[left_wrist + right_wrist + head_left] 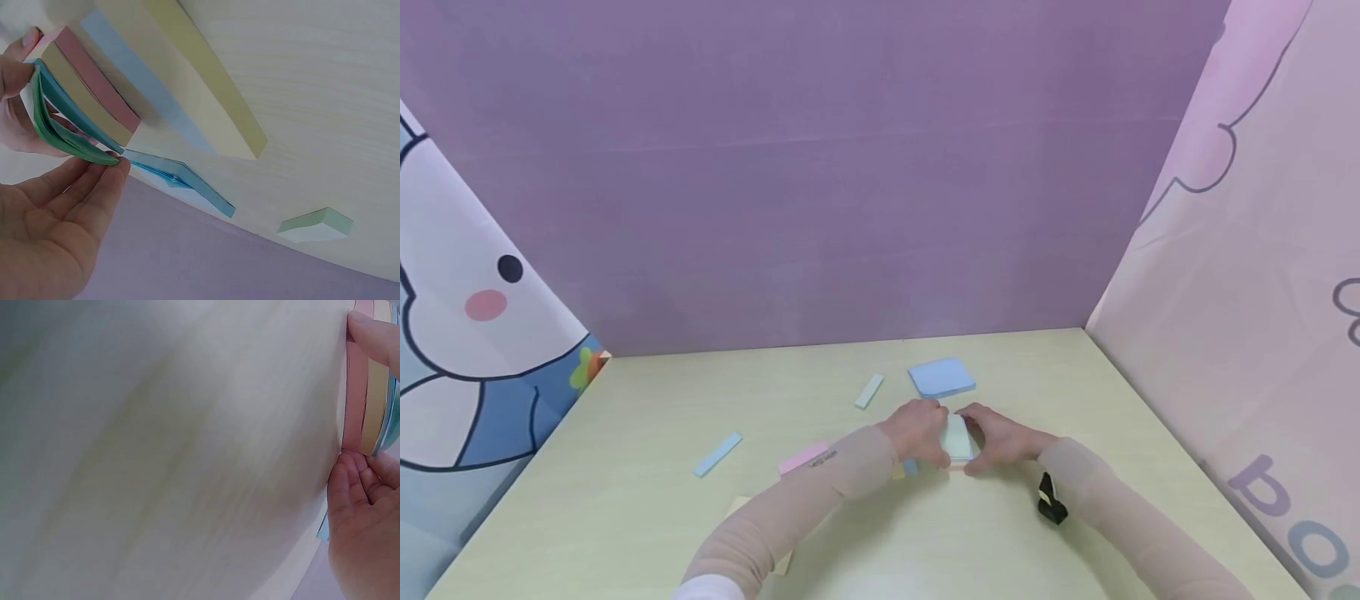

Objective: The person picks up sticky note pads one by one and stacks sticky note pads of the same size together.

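Observation:
A short stack of sticky note pads stands between both hands: pink (94, 75) lowest, then yellow (84, 94), blue (78, 112) and a green pad (956, 437) on top. The green pad bows, and a gap shows beneath it in the left wrist view. My left hand (917, 429) pinches the green pad, fingers at its far edge and thumb at the near one. On the right side, my right hand (1003, 437) holds the stack's lower pads, thumb on the near edge and fingertips at the far edge in the right wrist view.
Behind the stack lies a large blue pad (942, 377). A narrow pale green pad (869, 392), a narrow blue pad (718, 454) and a pink pad (802, 457) lie to the left. The left forearm partly covers a yellow pad (784, 563). A purple backdrop (850, 208) rises behind the table.

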The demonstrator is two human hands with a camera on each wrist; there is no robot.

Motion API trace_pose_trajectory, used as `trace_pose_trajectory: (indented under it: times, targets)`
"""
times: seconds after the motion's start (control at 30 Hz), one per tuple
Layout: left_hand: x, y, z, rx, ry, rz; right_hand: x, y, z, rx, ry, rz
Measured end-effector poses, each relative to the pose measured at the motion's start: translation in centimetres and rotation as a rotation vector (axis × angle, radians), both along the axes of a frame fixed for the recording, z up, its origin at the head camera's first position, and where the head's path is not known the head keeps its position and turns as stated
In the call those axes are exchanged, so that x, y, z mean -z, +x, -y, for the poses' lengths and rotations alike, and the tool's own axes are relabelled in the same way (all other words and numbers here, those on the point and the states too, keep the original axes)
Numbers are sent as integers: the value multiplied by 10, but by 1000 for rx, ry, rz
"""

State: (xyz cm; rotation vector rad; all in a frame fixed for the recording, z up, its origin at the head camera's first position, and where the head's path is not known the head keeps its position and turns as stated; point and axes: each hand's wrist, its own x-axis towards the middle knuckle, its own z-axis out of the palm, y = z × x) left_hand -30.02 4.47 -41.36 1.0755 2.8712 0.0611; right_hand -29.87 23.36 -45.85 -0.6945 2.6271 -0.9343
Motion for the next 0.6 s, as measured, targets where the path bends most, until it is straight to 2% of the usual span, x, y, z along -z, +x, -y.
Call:
trace_pose_trajectory:
  times: [0.43,0.6]
  targets:
    - [8,0,-1,-9,-36,-15,4,-2,0,33,-6,34]
    - [4,2,-1,-3,-31,-17,6,-3,-1,29,-14,33]
